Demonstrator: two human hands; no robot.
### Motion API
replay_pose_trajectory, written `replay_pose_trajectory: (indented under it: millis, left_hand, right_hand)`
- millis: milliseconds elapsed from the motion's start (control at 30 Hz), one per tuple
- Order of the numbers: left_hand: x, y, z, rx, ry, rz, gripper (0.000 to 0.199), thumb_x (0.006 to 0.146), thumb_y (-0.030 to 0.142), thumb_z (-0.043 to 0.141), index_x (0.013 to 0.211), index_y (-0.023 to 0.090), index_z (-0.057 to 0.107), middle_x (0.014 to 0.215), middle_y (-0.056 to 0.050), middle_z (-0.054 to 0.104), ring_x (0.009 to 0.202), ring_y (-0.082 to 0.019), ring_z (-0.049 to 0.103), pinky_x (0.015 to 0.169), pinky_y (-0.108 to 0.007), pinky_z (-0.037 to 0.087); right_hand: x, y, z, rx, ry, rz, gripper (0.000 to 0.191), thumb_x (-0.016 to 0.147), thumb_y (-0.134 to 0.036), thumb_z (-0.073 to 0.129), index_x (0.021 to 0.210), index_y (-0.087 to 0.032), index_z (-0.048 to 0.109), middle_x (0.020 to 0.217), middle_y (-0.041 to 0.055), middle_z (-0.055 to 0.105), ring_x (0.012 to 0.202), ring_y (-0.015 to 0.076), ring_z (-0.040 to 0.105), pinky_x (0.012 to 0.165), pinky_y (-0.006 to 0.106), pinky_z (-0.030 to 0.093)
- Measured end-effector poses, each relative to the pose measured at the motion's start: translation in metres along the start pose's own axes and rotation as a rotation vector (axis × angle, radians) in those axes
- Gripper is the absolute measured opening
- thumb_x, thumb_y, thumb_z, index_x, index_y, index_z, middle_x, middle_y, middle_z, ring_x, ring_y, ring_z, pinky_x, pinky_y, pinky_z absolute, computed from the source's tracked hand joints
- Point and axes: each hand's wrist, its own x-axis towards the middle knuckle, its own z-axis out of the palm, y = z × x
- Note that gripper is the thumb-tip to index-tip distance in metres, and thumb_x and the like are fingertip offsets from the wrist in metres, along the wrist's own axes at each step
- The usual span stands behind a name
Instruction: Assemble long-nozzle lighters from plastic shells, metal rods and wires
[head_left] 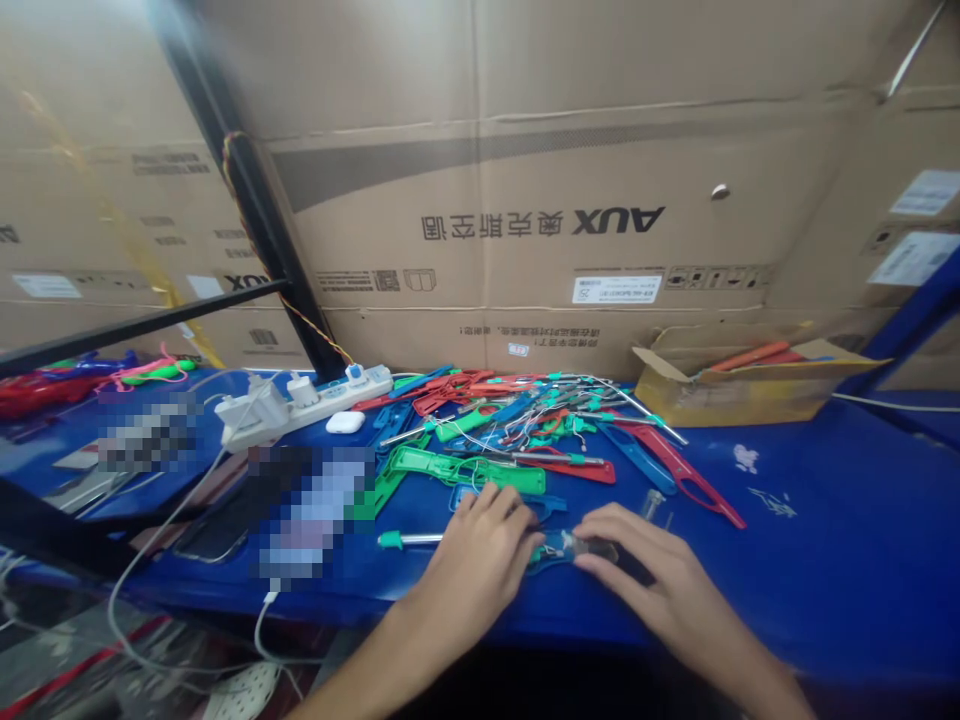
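Observation:
My left hand (487, 545) is closed over a silver rod (421, 540) with a green tip, near the front of the blue table. Its fingertips meet a blue plastic piece (551, 562) with white wires and a green part at its end. Beside it on the right, my right hand (637, 560) grips a dark-handled tool (619, 560) between thumb and fingers. The tool's front end touches or nearly touches the wired piece. Behind both hands lies a pile of red, green and blue plastic parts, among them a green casing (517, 474), with metal rods and thin wires.
At the left are a white power strip (330, 410), a white earphone case (346, 422), a dark phone (225, 520) and a blurred device with a cable (315, 525). An open yellow-brown box (727, 395) stands at the back right. Cardboard (480, 180) walls the rear.

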Motion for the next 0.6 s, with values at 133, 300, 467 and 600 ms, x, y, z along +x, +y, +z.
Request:
replay_pose_trajectory:
  millis: [133,300,467,600]
  left_hand:
    - [0.004,0.003,-0.001,-0.022,-0.010,-0.058,0.015,0.104,0.026,0.055,0.103,0.021,0.069,0.106,-0.004,0.068,0.106,-0.028,0.060,0.092,-0.046,0.046]
    - [0.000,-0.002,0.003,-0.130,0.031,-0.062,0.012,0.103,0.020,0.057,0.107,0.025,0.067,0.106,0.000,0.070,0.103,-0.026,0.062,0.091,-0.043,0.044]
    - [-0.008,-0.006,0.008,-0.164,0.134,0.028,0.028,0.104,0.014,0.051,0.128,0.025,0.061,0.116,-0.005,0.068,0.107,-0.026,0.061,0.093,-0.042,0.044]
    - [-0.014,-0.006,0.015,-0.237,0.210,0.100,0.032,0.105,0.010,0.044,0.126,0.023,0.063,0.111,-0.007,0.065,0.099,-0.023,0.059,0.088,-0.038,0.044]
  right_hand:
    - [-0.006,0.006,0.003,0.051,-0.033,0.032,0.011,0.098,-0.041,0.063,0.106,-0.035,0.067,0.101,0.0016,0.072,0.092,0.0252,0.072,0.081,0.037,0.061]
    - [-0.013,0.018,-0.010,0.011,-0.017,0.097,0.012,0.098,-0.041,0.063,0.103,-0.032,0.069,0.102,0.0014,0.073,0.093,0.0238,0.072,0.084,0.033,0.060]
    - [-0.012,0.022,-0.017,-0.076,0.007,0.062,0.014,0.101,-0.038,0.061,0.106,-0.027,0.068,0.106,0.0035,0.072,0.098,0.0212,0.071,0.087,0.029,0.057]
    - [-0.004,0.010,-0.006,-0.079,-0.043,-0.019,0.012,0.103,-0.033,0.059,0.111,-0.027,0.065,0.107,0.0034,0.069,0.100,0.0189,0.068,0.088,0.028,0.054]
